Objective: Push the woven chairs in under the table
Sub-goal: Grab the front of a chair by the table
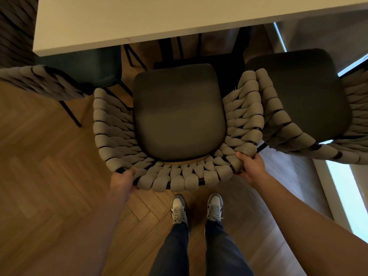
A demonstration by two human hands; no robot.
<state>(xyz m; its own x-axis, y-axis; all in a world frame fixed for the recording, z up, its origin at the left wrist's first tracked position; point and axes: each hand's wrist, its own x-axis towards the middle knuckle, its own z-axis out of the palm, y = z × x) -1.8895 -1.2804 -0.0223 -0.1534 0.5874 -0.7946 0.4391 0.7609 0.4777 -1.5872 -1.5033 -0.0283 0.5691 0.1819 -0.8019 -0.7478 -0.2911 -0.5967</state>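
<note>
Both hands grip the curved back of the middle chair (pixel 179 116): the left hand (pixel 123 181) wraps the rim at its left rear corner, the right hand (pixel 251 166) clamps the right rear corner, thumb over the weave. The chair stands just ahead of the person's shoes (pixel 196 208), its seat clear of the table (pixel 159 18), front edge near the tabletop's edge but not under it. To do this well, I judge the push should run straight and even from both corners, so the legs slide on the herringbone floor (pixel 49 176) without twisting into the right chair (pixel 298 92), whose woven arm sits touching or just beside this one's. The back is thick, soft grey braided cord wound over a thin black frame; the seat is a smooth dark rounded cushion. The left chair (pixel 39 82) is already partly under. The table is pale, flat and matte.
</note>
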